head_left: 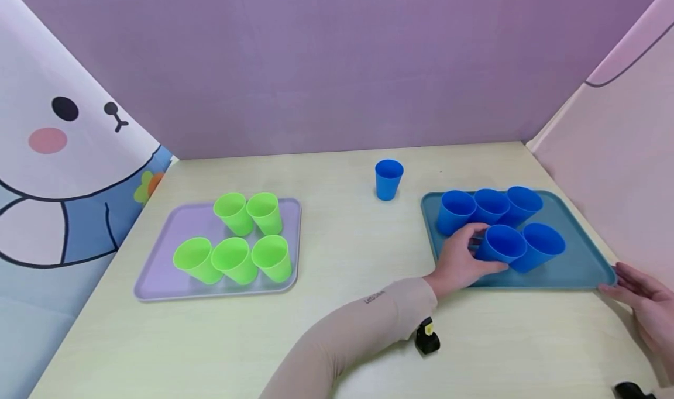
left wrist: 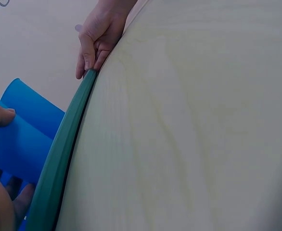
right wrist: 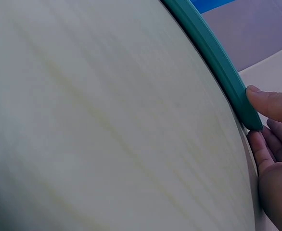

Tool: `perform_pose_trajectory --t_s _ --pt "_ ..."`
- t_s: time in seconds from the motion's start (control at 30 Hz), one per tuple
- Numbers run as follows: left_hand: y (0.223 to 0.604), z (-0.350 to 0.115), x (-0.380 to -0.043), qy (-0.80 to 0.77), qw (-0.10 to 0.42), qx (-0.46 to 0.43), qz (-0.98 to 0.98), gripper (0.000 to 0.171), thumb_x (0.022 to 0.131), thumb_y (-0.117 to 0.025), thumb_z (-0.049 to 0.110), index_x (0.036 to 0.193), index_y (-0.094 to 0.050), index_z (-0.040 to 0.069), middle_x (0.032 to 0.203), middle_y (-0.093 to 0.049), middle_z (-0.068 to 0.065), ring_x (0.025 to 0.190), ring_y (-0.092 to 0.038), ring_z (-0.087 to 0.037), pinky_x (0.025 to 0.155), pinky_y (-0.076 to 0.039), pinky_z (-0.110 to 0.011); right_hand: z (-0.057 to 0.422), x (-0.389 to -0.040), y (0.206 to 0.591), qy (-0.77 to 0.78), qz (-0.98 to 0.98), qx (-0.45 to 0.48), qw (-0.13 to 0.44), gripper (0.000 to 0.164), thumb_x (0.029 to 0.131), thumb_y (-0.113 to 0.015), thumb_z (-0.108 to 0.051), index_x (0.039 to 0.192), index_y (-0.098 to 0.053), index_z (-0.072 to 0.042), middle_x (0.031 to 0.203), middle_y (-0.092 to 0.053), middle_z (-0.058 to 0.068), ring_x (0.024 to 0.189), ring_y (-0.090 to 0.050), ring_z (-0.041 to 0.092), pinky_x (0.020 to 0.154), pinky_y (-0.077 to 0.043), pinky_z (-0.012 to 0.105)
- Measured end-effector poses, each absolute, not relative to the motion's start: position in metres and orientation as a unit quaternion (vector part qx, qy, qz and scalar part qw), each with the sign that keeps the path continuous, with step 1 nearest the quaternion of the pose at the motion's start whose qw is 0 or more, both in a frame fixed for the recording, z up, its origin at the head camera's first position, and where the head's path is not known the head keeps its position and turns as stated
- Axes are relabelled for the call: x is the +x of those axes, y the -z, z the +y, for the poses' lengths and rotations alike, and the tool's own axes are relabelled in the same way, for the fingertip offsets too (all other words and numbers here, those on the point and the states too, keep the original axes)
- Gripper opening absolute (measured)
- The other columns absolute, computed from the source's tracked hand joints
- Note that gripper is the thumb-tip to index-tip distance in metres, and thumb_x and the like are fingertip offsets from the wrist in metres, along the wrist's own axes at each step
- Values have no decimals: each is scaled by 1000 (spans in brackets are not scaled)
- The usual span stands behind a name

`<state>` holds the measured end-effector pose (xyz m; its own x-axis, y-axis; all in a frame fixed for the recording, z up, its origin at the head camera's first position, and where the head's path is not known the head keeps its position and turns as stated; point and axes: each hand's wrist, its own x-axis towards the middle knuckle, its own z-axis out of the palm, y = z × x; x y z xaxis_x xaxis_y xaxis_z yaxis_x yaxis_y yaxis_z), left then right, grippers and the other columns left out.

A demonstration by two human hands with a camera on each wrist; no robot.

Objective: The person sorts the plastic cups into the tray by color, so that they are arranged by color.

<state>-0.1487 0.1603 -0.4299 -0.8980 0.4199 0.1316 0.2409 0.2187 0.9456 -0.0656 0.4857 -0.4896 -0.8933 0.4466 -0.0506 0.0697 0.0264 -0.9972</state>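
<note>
My left hand (head_left: 459, 261) grips a blue cup (head_left: 502, 244) at the front of the teal tray (head_left: 584, 258), thumb on the near side and fingers round the far side. The left wrist view shows its thumb against the cup wall (left wrist: 20, 139). Right beside that cup stands another blue cup (head_left: 542, 244), and a row of three more blue cups (head_left: 491, 206) is behind. At the tray's near right corner my right hand (head_left: 645, 302) pinches the rim, the thumb (right wrist: 271, 103) on top and fingers beneath in the right wrist view.
A lilac tray (head_left: 163, 270) on the left carries several lime green cups (head_left: 234, 261) in two rows. One blue cup (head_left: 388, 179) stands alone on the table (head_left: 347, 235) near the back. A purple wall (head_left: 337, 65) closes off the rear, with printed panels at both sides.
</note>
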Motion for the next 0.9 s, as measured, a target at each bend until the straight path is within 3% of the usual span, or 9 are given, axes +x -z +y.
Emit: perform_pose_trajectory --t_s 0.17,0.43,0.67,0.9 --pt "431 158 -147 -590 76 216 774 59 83 -83 19 134 -53 18 130 -59 10 117 -54 0 91 -47 -17 484 -66 489 -667 -708 -187 141 65 92 -62 12 136 -50 -34 97 -57 -32 88 -52 -16 82 -37 0" --pt "434 144 -148 -620 74 231 746 64 83 -83 15 138 -50 13 132 -58 6 119 -54 -4 94 -46 -19 480 -65 483 -690 -687 -172 148 55 89 -66 11 109 -62 -40 94 -61 -31 85 -54 -15 77 -35 0" --pt "435 129 -154 -648 80 220 725 65 83 -82 9 139 -49 10 134 -59 -2 120 -56 -11 94 -48 -22 485 -66 490 -666 -705 -197 144 61 92 -64 8 128 -53 -40 97 -56 -35 89 -50 -16 93 -27 2" --pt "434 114 -162 -669 57 212 710 61 82 -82 3 135 -52 8 129 -62 -6 118 -57 -17 92 -50 -26 483 -66 487 -672 -700 -190 148 60 92 -65 8 126 -54 -39 96 -57 -35 88 -51 -17 87 -30 1"
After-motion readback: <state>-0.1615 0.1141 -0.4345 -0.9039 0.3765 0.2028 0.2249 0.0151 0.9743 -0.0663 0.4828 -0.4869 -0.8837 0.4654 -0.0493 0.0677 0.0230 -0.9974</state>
